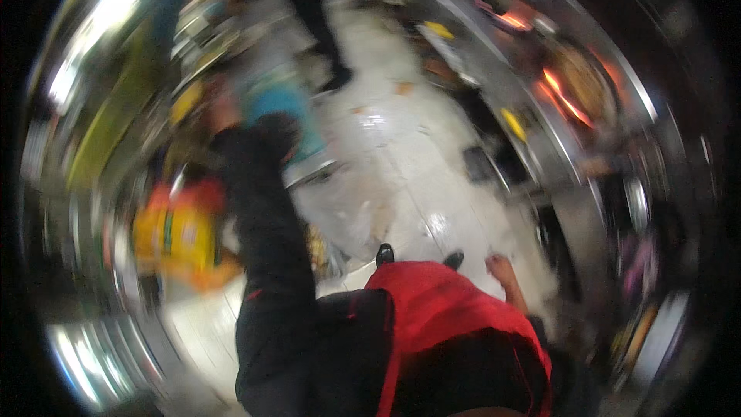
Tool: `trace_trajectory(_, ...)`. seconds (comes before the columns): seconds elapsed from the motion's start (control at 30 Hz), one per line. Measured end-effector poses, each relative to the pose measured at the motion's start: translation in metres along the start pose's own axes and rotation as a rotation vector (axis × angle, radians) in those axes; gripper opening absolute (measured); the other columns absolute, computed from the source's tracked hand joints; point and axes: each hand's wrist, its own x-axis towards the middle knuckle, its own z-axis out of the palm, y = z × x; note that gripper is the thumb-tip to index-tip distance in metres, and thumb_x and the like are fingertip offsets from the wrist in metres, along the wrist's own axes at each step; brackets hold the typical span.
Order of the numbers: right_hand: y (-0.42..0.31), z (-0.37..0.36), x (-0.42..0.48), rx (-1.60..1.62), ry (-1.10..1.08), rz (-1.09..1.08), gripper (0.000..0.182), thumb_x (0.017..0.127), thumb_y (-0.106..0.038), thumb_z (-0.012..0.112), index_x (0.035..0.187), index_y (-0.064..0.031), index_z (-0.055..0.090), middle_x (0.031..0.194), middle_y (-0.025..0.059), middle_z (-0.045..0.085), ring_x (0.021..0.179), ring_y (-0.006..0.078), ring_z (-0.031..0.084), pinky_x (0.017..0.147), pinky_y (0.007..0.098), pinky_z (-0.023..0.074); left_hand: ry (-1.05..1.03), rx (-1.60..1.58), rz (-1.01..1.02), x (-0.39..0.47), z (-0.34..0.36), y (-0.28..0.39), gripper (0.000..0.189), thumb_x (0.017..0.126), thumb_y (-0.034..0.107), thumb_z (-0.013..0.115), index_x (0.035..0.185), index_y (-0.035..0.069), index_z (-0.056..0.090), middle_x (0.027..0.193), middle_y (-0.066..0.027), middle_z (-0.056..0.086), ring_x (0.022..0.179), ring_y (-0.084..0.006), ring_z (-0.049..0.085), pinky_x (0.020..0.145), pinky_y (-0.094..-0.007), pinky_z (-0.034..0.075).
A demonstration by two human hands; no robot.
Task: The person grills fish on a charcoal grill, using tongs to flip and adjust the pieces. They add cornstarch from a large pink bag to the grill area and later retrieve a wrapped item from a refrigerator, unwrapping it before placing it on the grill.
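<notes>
My left arm, in a black sleeve, reaches up and left, and my left hand (223, 105) is badly blurred at its end. It is near a shelf (202, 61) of mixed items and a blue-green container (283, 107); whether it holds or touches anything is unclear. Low at my right side hangs my right hand (501, 269), its fingers loosely curled, with no object visible in it. Below me are a red and black apron (434, 301) and my black shoes (385, 253) on the pale tiled floor (428, 197).
Along the right runs a metal cooking range (556, 145) with open flames (564, 98) beside a large round pan (584, 78). Another person's dark-clothed leg (321, 29) stands ahead. A clear plastic bag (353, 208) and a yellow and red package (179, 231) are at the left.
</notes>
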Motion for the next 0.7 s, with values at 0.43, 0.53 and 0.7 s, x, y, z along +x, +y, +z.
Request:
trace_trajectory(0.43,0.122,0.080,-0.130,0.567,0.135,0.488,0.021,0.075,-0.021,0.051,0.076,-0.0005,0.058,0.064,0.0092,0.056,0.051,0.0168,0.054,0.041,0.0291,0.0427,0.000,0.233,-0.337,-0.259,0.161,-0.176,0.012,0.078,0.002,0.044,0.090,0.005,0.044,0.067,-0.0064,0.052,0.060,-0.0163,0.052,0.063,-0.0363,0.048)
trace_trajectory(0.53,0.085,0.062,-0.122,0.473,0.252,0.359,0.019,0.076,-0.018,0.050,0.076,-0.0011,0.057,0.067,0.0073,0.057,0.054,0.0160,0.054,0.043,0.0283,0.0432,-0.433,0.594,-0.601,-0.322,0.140,-0.252,0.005,0.081,0.008,0.046,0.084,0.005,0.046,0.063,-0.0037,0.050,0.045,-0.0121,0.045,0.039,-0.0238,0.038)
trace_trajectory(0.7,0.142,0.066,-0.130,0.470,0.482,0.150,0.017,0.077,-0.019,0.052,0.077,-0.0023,0.056,0.065,0.0057,0.054,0.054,0.0148,0.053,0.045,0.0268,0.0420,-0.862,1.081,-0.400,-0.365,0.151,-0.417,0.021,0.078,0.019,0.048,0.086,-0.001,0.048,0.064,-0.0143,0.053,0.056,-0.0279,0.052,0.056,-0.0387,0.044)
